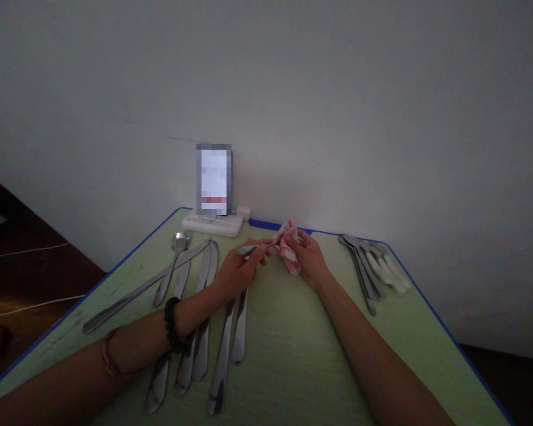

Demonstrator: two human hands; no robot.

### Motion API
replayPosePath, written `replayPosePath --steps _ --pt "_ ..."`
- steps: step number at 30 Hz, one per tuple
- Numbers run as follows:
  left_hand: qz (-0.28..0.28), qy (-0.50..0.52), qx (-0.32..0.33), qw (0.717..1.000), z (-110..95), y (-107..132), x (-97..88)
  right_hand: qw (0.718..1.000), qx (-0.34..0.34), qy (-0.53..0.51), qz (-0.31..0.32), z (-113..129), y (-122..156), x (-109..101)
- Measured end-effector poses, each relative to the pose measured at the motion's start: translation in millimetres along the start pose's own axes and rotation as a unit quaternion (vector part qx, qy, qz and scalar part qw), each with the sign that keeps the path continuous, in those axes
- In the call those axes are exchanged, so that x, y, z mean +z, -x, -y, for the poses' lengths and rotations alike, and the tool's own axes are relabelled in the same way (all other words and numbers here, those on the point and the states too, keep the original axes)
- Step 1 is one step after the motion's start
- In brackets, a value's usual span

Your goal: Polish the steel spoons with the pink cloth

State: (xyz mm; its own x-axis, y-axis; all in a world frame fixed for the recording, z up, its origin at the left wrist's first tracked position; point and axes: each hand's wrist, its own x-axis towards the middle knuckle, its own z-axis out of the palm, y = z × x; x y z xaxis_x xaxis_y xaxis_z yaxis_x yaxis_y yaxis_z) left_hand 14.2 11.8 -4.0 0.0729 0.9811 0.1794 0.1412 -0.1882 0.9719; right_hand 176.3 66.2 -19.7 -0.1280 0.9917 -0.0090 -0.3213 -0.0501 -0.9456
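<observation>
My left hand (236,271) pinches a slim piece of cutlery (246,250) by its handle, above the middle of the table's far half. The other end of this piece goes into a pink and white cloth (288,251), so its kind is hidden. Bunched around that end, the cloth is gripped by my right hand (311,259). Beneath and beside my left forearm lie several metal table knives (221,373), partly covered by the arm. A round-bowled metal spoon (180,241) rests among them, to the left of my left hand.
On the pale green table (288,361) with blue edging, a second group of cutlery (364,266) lies at the right, some pieces with white handles (381,269). At the back, a lit phone (214,177) stands on a white stand (212,225) before the grey wall (359,118).
</observation>
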Motion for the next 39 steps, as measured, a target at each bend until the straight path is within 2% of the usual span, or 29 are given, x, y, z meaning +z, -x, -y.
replayPosePath --steps 4,7,10,13,16,22,26,29,34,39 --pt "0.032 0.042 -0.008 0.999 1 0 -2.3 0.997 -0.037 -0.006 -0.067 -1 -2 -1" --pt "0.047 -0.015 -0.012 0.999 3 -1 -2.3 0.993 -0.050 -0.010 -0.107 -1 -3 -1" --pt "0.089 -0.084 0.016 0.992 5 -2 0.1 0.991 -0.056 -0.028 -0.122 -2 -4 -1" --pt "0.107 -0.108 0.031 0.988 5 -1 3.1 0.993 -0.047 -0.048 -0.099 -3 -6 -2" --pt "0.105 -0.110 0.009 0.988 5 0 4.8 0.993 -0.031 -0.089 -0.067 -2 -8 -3" --pt "0.106 -0.121 0.002 0.987 6 0 4.1 0.986 0.056 -0.155 0.003 5 -9 -6" --pt "0.080 -0.131 0.008 0.988 9 -1 3.5 0.988 0.056 -0.136 0.056 4 -6 -8" --pt "0.092 -0.153 0.010 0.984 11 -1 3.5 0.988 0.065 -0.100 0.093 1 -4 -9" --pt "0.116 -0.229 0.017 0.966 9 1 3.6 0.990 0.075 -0.065 0.097 1 -2 -8" --pt "0.144 -0.258 0.031 0.955 8 2 2.4 0.992 0.060 -0.088 0.072 2 -2 -5"
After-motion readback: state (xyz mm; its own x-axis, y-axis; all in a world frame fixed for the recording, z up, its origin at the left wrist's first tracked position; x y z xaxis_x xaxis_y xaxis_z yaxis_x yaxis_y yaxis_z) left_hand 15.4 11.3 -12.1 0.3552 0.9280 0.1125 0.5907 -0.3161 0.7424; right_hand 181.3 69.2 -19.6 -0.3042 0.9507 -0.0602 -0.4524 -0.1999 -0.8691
